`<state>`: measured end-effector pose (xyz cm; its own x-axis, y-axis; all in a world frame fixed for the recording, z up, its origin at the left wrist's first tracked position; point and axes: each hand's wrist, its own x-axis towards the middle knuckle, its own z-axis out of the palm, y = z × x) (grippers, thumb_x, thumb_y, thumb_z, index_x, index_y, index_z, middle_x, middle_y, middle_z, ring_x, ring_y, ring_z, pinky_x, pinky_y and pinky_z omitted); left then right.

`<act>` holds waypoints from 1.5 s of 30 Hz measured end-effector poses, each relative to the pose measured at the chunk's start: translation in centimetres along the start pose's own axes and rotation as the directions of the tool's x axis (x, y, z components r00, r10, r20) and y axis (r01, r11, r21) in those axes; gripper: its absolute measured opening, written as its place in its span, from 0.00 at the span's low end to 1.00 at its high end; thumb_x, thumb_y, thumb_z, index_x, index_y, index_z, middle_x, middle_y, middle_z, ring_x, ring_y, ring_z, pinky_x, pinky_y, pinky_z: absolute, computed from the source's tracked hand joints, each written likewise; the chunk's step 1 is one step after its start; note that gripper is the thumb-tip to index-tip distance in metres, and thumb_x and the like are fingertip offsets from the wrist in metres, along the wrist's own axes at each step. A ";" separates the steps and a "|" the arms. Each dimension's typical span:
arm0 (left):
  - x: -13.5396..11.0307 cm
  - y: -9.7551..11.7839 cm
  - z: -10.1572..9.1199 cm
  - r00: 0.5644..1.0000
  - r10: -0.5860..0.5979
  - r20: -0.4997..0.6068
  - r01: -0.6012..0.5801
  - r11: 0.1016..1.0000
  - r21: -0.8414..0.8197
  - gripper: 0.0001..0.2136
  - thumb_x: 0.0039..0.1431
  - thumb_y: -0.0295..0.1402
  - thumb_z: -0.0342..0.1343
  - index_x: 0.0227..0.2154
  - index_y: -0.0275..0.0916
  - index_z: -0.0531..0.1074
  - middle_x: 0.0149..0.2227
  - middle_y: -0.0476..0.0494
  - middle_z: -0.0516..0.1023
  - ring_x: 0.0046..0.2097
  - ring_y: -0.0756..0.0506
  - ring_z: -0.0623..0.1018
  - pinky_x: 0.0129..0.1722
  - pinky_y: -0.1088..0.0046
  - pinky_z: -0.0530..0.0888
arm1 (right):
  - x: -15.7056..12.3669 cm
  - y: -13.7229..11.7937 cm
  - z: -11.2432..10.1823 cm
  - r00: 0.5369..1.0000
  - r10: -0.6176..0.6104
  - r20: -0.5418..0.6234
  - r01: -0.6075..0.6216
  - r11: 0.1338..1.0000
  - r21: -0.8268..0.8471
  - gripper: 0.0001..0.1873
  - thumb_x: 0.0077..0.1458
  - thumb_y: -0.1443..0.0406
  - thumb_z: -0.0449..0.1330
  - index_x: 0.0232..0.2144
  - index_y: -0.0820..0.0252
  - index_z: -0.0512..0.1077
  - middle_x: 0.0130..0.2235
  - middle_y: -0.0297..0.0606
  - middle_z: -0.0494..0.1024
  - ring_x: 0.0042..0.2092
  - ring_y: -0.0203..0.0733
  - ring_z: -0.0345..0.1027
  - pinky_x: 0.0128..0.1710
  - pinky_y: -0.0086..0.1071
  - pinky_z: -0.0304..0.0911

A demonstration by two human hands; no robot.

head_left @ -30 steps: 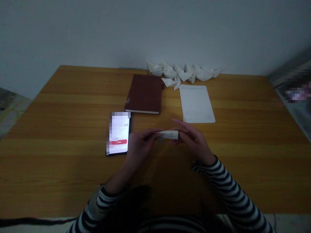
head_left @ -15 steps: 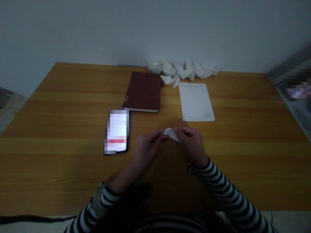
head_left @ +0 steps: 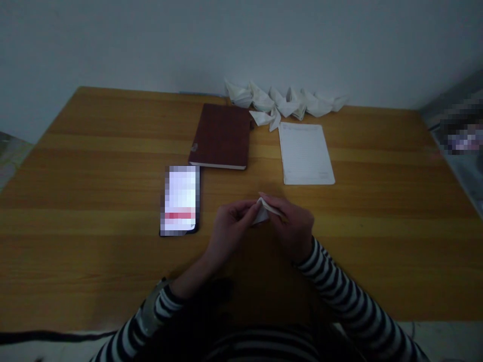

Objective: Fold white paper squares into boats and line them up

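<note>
**A:** Where's the small folded paper (head_left: 262,212)?

**B:** Between the two hands, held over the middle of the bench (head_left: 113,151). It's a small white wedge, and most of it is hidden by fingers.

**A:** What's each hand doing?

**B:** The left hand (head_left: 231,229) is pinching the paper's left side between its thumb and fingers. The right hand (head_left: 293,221) is pinching from the other side, with its fingers lying over the top edge. Neither hand is spread.

**A:** What's nearest to them?

**B:** The phone (head_left: 180,200) lies flat just left of the left hand, with its screen lit and pixelated. Beyond the hands, the sheet (head_left: 306,153) lies flat, with faint lines of print. The dark red notebook (head_left: 221,136) is closed, left of the sheet and just above the phone.

**A:** And at the far edge?

**B:** A row of white paper boats (head_left: 287,100) runs along the wall (head_left: 241,40), with one more (head_left: 266,118) lying just in front of them, between the notebook and the sheet.

**A:** What about the person?

**B:** Both arms come in from the near edge of the bench in black-and-white striped sleeves. The left sleeve (head_left: 151,314) is near a dark cord (head_left: 56,336) that runs along below the bench.
</note>
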<state>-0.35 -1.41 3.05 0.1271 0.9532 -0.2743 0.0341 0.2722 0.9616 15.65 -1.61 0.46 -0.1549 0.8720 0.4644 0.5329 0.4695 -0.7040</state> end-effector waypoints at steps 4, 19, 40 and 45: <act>-0.4 -0.5 0.7 0.989 0.103 -0.110 -0.102 0.995 0.007 0.08 0.59 0.35 0.61 0.38 0.41 0.83 0.36 0.46 0.86 0.37 0.46 0.84 0.37 0.73 0.80 | -0.2 -0.2 0.5 0.990 -0.095 -0.108 0.094 0.995 -0.018 0.14 0.61 0.72 0.58 0.48 0.59 0.76 0.47 0.43 0.83 0.49 0.43 0.79 0.51 0.38 0.75; -1.2 -0.1 1.3 0.956 0.129 -0.264 -0.158 0.983 -0.092 0.05 0.55 0.29 0.65 0.34 0.41 0.84 0.33 0.47 0.86 0.35 0.46 0.85 0.37 0.73 0.83 | -0.3 -0.4 0.7 0.951 -0.302 -0.067 0.298 0.953 -0.053 0.20 0.61 0.74 0.56 0.55 0.63 0.70 0.55 0.50 0.77 0.57 0.47 0.72 0.54 0.42 0.74; -1.0 0.0 0.7 0.976 0.050 -0.212 -0.095 0.973 -0.210 0.05 0.57 0.32 0.63 0.34 0.40 0.84 0.33 0.46 0.85 0.36 0.48 0.83 0.39 0.75 0.79 | -0.3 -0.2 1.2 0.948 -0.316 0.048 0.319 0.941 -0.116 0.19 0.62 0.76 0.54 0.55 0.71 0.70 0.57 0.59 0.74 0.61 0.50 0.66 0.58 0.43 0.70; -0.9 -0.4 0.4 0.978 0.039 -0.206 -0.085 0.971 -0.223 0.07 0.59 0.36 0.63 0.35 0.40 0.83 0.32 0.47 0.85 0.35 0.49 0.81 0.37 0.77 0.77 | -0.2 -0.3 1.2 0.955 -0.282 0.092 0.293 0.947 -0.135 0.20 0.64 0.74 0.51 0.57 0.67 0.69 0.59 0.54 0.73 0.63 0.48 0.64 0.60 0.43 0.69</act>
<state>-0.06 -2.44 2.90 -0.0783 0.9697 -0.2313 -0.1989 0.2121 0.9568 14.55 -1.77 -0.11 -0.3745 0.7129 0.5930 0.5715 0.6810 -0.4578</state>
